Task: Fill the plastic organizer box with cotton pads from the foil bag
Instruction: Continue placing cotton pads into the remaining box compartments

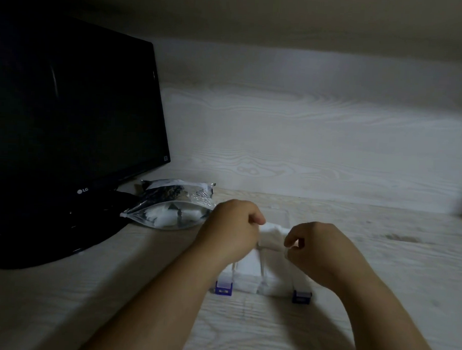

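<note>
**Both hands square up a wad of pads over the box**

Just below the middle of the frame, the left hand [233, 228] and the right hand [324, 250] face each other with fingers curled. Each pinches one end of a small white bundle of cotton pads [273, 236], which hangs between them. Holding it from both sides probably keeps the loose stack together and lined up with a slot before it goes down.

The plastic organizer box [246, 288] sits directly under the hands on the worktop [244, 323], with two blue latches [223, 288] on its near edge facing the person. Its near compartments already look white with pads, though the dim light hides how full they are. What looks like its clear lid lies folded back behind the hands, leaving the top free.

The foil bag [170, 209] lies on its side to the left of centre. Its mouth is turned toward the box and white pads show inside, so refills are within easy reach of the left hand. A dark monitor [68, 114] fills the upper left, just behind the bag.
</note>
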Demonstrator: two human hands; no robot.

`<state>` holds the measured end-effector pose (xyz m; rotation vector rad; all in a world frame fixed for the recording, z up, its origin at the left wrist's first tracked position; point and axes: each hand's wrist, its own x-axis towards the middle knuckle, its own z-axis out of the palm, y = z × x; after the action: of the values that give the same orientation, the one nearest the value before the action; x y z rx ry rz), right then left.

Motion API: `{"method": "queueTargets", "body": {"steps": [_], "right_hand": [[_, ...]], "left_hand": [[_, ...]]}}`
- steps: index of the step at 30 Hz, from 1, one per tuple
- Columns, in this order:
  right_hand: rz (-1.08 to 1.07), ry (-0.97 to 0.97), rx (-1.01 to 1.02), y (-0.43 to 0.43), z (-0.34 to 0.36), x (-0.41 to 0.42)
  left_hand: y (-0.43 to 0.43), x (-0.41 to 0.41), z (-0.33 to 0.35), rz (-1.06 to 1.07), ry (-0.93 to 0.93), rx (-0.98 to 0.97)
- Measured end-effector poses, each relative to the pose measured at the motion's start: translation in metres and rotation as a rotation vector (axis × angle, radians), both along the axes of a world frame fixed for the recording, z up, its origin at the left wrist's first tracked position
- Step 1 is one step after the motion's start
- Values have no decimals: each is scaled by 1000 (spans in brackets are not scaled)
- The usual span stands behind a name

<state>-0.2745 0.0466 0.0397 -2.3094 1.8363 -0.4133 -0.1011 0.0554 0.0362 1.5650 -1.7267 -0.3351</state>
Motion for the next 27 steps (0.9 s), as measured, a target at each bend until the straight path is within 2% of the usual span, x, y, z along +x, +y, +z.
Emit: {"method": "queueTargets", "body": {"steps": [7, 14, 18, 27], "right_hand": [[73, -69, -55, -1, -8, 11], [140, -26, -113, -2, -13, 19], [156, -83, -169, -1, -13, 18], [171, -137, -188, -1, -14, 16]], "left_hand": [[-7, 46, -6, 186, -68, 73], [-18, 96, -13, 361, -340, 325], [-18, 104, -33, 399, -474, 410], [-21, 112, -44, 418, -462, 362]]}}
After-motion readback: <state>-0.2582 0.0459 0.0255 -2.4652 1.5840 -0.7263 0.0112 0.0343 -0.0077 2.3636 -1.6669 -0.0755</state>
